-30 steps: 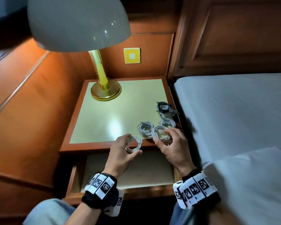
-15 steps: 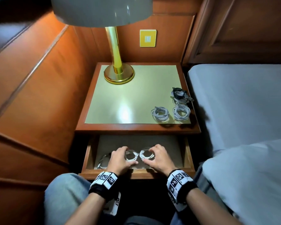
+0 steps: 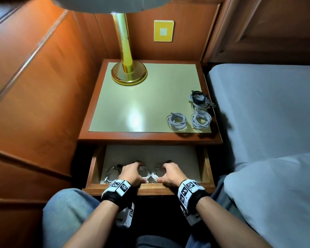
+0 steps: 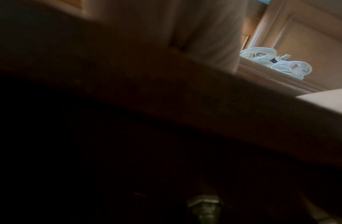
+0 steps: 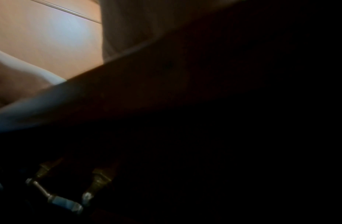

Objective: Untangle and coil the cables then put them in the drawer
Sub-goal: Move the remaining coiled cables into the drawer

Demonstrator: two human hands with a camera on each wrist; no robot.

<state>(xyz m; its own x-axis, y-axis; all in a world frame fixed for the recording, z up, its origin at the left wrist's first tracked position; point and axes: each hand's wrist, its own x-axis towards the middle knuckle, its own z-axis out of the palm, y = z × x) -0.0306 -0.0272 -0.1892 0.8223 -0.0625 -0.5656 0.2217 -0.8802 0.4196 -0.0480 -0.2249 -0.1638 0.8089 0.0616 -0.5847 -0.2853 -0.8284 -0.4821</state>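
**Coiled cables go into the bedside drawer**

Both hands reach into the open drawer (image 3: 95, 169) below the bench (image 3: 147, 136). The left hand (image 3: 131, 173) curls over one white cable coil (image 3: 145, 173) and the right hand (image 3: 170, 173) over a second white coil (image 3: 155, 173); the two coils lie side by side near the drawer's front rail. Whether the fingers grip the coils or merely rest on them cannot be told. A third coil (image 3: 112, 174) lies in the drawer at 9 o'clock from the left hand. On the bench top, toward 1 o'clock from the hands, sit two more white coils (image 3: 176, 121) (image 3: 201, 119) just beside each other, with a dark-and-white cable bundle (image 3: 200, 99) behind them at the right edge. A brass lamp base (image 3: 129, 72) stands at the bench's far left. A bed (image 3: 267, 104) lies at 3 o'clock. Both wrist views are mostly dark.
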